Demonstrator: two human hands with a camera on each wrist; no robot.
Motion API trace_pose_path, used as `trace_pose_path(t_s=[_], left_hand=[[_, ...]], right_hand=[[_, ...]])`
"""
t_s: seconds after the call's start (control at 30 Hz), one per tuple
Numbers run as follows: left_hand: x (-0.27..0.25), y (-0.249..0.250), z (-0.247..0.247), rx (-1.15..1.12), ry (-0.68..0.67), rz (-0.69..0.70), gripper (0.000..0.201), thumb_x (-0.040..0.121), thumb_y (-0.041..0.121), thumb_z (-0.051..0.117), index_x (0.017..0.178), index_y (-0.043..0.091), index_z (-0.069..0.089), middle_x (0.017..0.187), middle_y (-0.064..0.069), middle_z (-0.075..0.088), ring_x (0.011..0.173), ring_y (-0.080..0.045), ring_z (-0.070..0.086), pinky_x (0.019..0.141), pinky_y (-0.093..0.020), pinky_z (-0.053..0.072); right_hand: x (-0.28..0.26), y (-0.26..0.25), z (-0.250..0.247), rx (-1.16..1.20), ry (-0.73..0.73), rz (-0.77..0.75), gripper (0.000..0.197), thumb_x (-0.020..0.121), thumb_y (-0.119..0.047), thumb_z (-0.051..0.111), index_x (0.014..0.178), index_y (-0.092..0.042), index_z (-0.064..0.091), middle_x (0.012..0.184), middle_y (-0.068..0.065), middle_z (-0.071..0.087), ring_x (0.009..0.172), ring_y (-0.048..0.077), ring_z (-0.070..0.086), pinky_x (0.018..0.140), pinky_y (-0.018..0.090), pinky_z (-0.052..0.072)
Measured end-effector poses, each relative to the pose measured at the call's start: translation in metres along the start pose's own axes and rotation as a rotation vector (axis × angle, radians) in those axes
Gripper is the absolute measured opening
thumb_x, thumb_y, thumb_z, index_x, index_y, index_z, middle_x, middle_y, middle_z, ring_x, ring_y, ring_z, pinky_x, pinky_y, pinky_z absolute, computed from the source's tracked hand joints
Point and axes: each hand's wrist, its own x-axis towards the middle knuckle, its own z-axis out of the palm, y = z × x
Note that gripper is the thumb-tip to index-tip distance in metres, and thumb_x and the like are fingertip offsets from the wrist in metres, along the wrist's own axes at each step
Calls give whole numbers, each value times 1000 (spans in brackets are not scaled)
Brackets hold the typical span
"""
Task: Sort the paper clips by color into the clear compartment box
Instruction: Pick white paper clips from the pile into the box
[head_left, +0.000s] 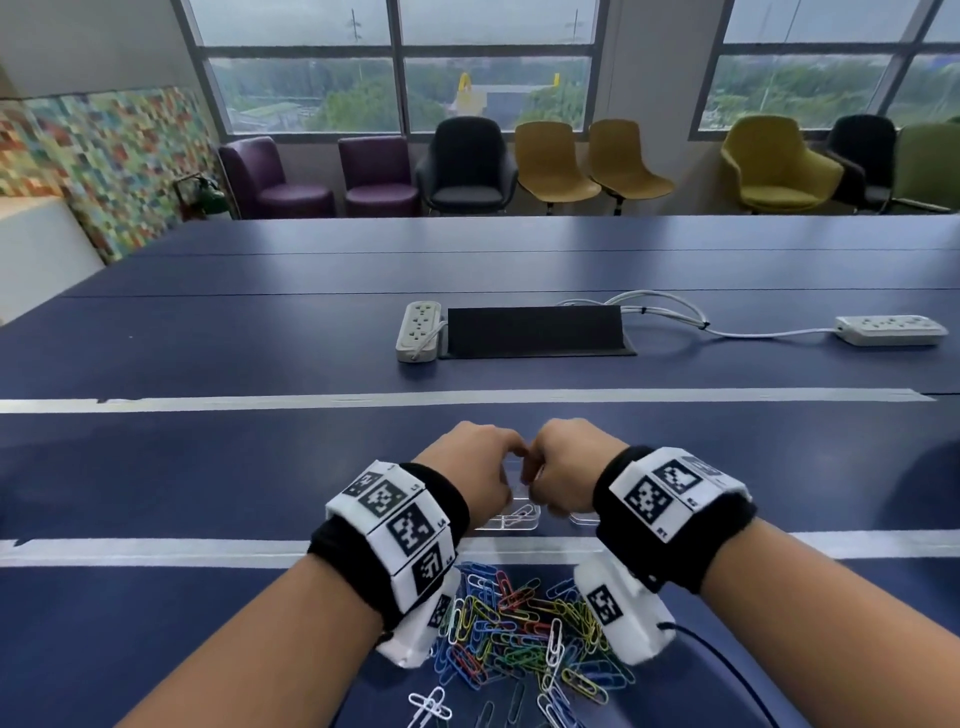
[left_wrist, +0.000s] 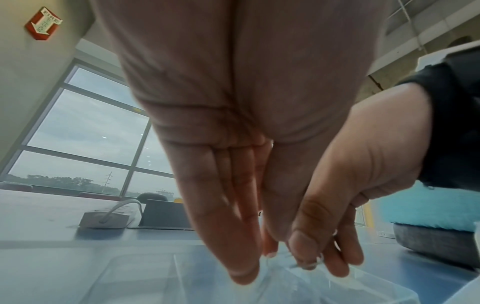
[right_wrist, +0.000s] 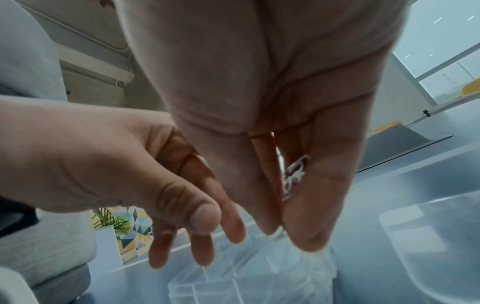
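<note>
Step in hand (a judgement): depositing one colour group, white, into the clear compartment box; sorting at an early stage, with most of the stock unsorted.

Left hand (head_left: 470, 470): poised above the left part of the box; fingers loose and fairly straight, pointing down, thumb alongside; holding nothing visible in either wrist view.

Clear compartment box (head_left: 535, 525): set on the blue table (head_left: 208, 467), directly below both hands and beyond the loose pile; mostly hidden in the head view.
- Near compartment showing between the wrists: contains sorted white clips (head_left: 517, 516), lying flat.
- Remaining compartments: covered by the hands in the head view, blurred in the wrist views; contents not determinable.

Right hand (head_left: 563, 467): poised above the right part of the box, close to the left hand; thumb and fingers closed on a small bunch of held white clips (right_wrist: 293, 176) (count not legible, possibly tangled together); fingertips pointing down at the box.

Loose pile (head_left: 519, 634): mixed blue, yellow, red, green and white clips, on the table nearer the person, between the two forearms; a few linked white ones at the near left edge.

Next move, as judged:
1. Align the right fingertips over the compartment already holding white; avoid the dividers.
2. Loosen the pinch low over the box, so nothing bounces into a neighbouring cell.
3. Use the free left hand to tease apart any tangled clips; steady the light box if needed.
4. Return to the pile for the next colour.
</note>
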Motion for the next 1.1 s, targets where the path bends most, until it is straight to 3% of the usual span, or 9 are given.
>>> trace_pose_path(t_s=[0.23,0.4,0.53,0.67,0.73,0.83,0.97,1.03,1.1], left_hand=[[-2,-8,4,-136,18,-3,43,84,1,52,122,22,51,102,-10,71,92,-26,67,83,-39,56],[-6,-13,2,-214,57,14,52,84,4,56,130,27,47,95,-1,71,81,-16,65,75,-29,56],[-18,-22,-2,-105,46,3,28,84,21,64,112,20,60,78,7,61,75,-12,57,71,-20,43],[-33,-25,-2,44,-108,17,14,83,30,65,92,20,70,78,8,62,74,-8,55,72,-20,46],[-39,-26,0,79,-169,9,13,82,28,67,89,19,72,77,7,63,72,-8,56,71,-20,48],[-43,-28,4,110,-213,-19,10,79,25,69,87,19,73,64,12,57,64,-7,55,69,-22,50],[-45,-27,8,172,-224,-21,10,79,23,69,87,18,75,60,11,58,57,-2,50,70,-23,50],[-46,-27,8,204,-223,-30,9,79,20,69,84,17,75,72,5,69,58,-5,51,68,-23,48],[-48,-28,8,244,-215,-40,7,78,19,69,82,16,75,84,0,73,66,-10,53,66,-23,46]], right_hand=[[5,-5,-1,17,-11,-7,32,82,-7,54,110,-16,65,106,11,70,94,24,69,86,32,56],[1,2,-5,114,11,-30,41,80,-3,49,114,-22,65,113,8,67,98,21,65,89,30,53],[-11,11,-7,124,25,-53,33,77,0,46,89,-22,68,84,6,73,70,20,70,78,34,60],[-30,14,0,-28,-24,-119,21,82,-9,55,76,-23,70,54,-11,60,48,5,58,61,18,52],[-37,10,8,-114,-78,-170,16,82,-15,61,87,-21,75,68,-10,68,58,3,58,65,17,50],[-41,0,21,-177,-138,-250,22,83,-14,59,96,-20,75,92,-2,75,75,11,61,74,18,49],[-35,-12,37,-187,-172,-322,23,82,-12,55,89,-19,75,90,4,75,79,21,64,77,28,54],[-29,-18,46,-221,-166,-325,23,84,-9,52,85,-16,74,89,9,73,74,23,59,73,29,52],[-22,-22,52,-272,-140,-317,21,85,-10,52,87,-11,72,92,14,72,80,29,63,76,32,54]])
